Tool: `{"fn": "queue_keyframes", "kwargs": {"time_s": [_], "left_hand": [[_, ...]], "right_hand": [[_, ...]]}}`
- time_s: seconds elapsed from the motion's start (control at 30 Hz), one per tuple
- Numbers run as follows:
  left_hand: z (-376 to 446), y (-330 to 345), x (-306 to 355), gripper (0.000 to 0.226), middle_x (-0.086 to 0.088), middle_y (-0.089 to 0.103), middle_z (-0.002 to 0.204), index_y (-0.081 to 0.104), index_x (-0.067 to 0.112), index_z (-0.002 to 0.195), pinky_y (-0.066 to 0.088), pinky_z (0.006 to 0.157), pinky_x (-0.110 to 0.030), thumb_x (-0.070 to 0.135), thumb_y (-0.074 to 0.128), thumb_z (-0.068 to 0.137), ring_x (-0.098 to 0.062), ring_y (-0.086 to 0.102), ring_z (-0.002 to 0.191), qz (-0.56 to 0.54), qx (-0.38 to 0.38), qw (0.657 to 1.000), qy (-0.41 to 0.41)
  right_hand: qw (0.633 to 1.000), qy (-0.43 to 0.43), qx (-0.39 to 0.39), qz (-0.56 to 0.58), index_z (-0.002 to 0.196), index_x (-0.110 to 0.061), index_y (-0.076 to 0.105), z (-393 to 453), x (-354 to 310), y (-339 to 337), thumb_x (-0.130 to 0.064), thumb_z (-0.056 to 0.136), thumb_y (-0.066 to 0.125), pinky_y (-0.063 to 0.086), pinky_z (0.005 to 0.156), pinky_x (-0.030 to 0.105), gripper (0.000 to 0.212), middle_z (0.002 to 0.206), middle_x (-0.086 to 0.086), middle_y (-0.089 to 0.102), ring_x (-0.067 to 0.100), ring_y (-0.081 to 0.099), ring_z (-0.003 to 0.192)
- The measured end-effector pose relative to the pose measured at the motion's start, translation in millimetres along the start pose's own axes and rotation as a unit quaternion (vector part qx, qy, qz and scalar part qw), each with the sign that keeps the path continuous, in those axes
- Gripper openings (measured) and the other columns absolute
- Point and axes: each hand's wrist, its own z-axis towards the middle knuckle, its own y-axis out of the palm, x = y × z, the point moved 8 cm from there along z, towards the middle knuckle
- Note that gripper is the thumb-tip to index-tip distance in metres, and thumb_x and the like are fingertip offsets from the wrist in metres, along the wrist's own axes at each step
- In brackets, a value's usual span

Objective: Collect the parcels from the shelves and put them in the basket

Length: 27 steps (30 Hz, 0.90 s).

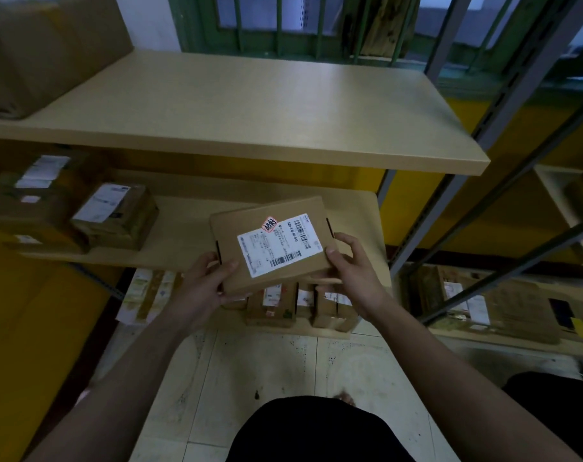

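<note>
Two hands share the load: your left hand point(206, 284) grips the flat cardboard parcel point(274, 245) at its near-left corner, your right hand point(351, 269) pinches the right edge, keeping its label face-up and readable, held clear in front of the middle shelf point(190, 225); no basket shows.

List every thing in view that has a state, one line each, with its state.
flat parcel: closed, label up, held off the shelf.
left hand: grips the parcel's left edge.
right hand: grips its right edge.
taped parcel: closed, resting on the middle shelf.
top shelf: large brown box at left end.
</note>
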Motion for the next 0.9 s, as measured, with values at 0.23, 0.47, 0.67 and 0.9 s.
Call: {"fn": "queue_keyframes", "kwargs": {"time_s": [0.23,0.47,0.67,0.9], "left_hand": [[-4,-7,6,0.053,-0.005,0.069,0.125,0.047,0.035,0.141,0.059,0.073,-0.047,0.02,0.065,0.093,-0.032,0.067,0.11,0.037,-0.015,0.999,0.011],[-21,-24,-13,0.067,-0.004,0.069,0.125,0.045,0.032,0.14,0.059,0.08,-0.051,0.019,0.075,0.081,-0.029,0.072,0.102,0.02,-0.007,1.0,0.006],[-75,-61,-19,0.071,-0.003,0.067,0.127,0.056,0.04,0.127,0.061,0.071,-0.045,0.048,0.088,0.064,-0.024,0.071,0.1,-0.012,0.108,0.994,0.019],[-188,-52,-51,0.033,-0.002,0.074,0.117,0.061,0.038,0.121,0.059,0.088,-0.044,0.03,0.066,0.09,-0.024,0.072,0.105,0.032,0.171,0.985,-0.02]], "right_hand": [[0.999,-0.025,-0.021,-0.009,0.131,-0.026,0.05,-5,-6,-4,-0.02,0.1,0.058,0.061,0.069,0.038,0.033,0.11,0.011,0.072,0.026,0.075,0.085],[0.998,0.012,-0.046,-0.036,0.124,-0.03,0.055,-1,4,7,-0.027,0.098,0.061,0.061,0.069,0.041,0.026,0.112,0.011,0.068,0.023,0.072,0.089],[0.988,-0.007,-0.128,-0.085,0.122,-0.023,0.064,9,-6,50,-0.024,0.102,0.054,0.055,0.055,0.021,0.023,0.101,0.002,0.069,0.003,0.069,0.074],[0.934,-0.002,-0.326,-0.146,0.117,-0.027,0.068,-22,8,127,-0.035,0.1,0.057,0.052,0.065,0.024,0.023,0.105,0.001,0.073,0.013,0.07,0.088]]}}
